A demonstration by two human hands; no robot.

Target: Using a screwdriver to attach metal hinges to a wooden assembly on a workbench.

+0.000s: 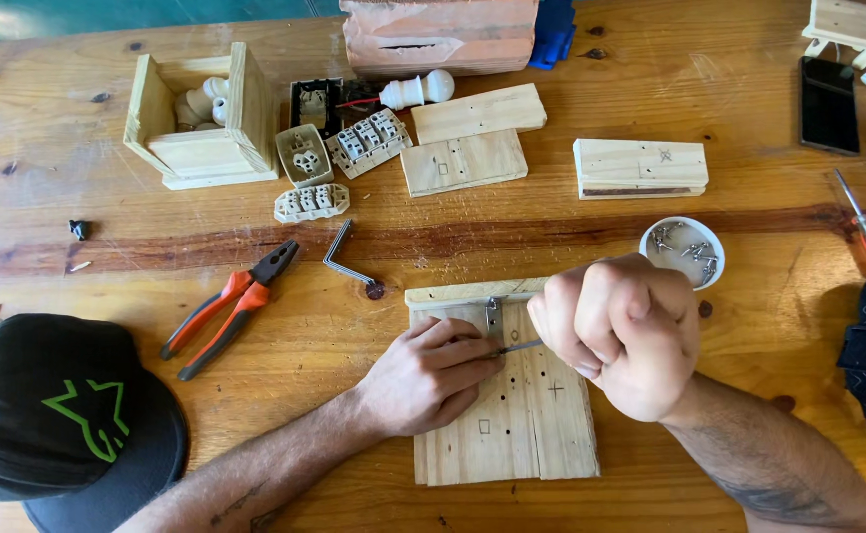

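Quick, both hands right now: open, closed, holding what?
Left hand: fingers pinched at the tip of the screwdriver, resting on the wooden board.
Right hand: closed in a fist round the screwdriver's handle.

Both bare forearms come up from the bottom edge of the frame and meet a little right of centre. The left hand [431, 373] lies low with its palm down and knuckles up, fingers [468, 347] drawn together and pointing right, the tips pinched close. The left forearm slants down toward the lower left and bears a small dark mark near the bottom edge. The right hand [619, 331] is curled into a tight fist, knuckles toward the upper left, standing higher than the left hand. The right forearm runs to the lower right corner and carries a dark tattoo.
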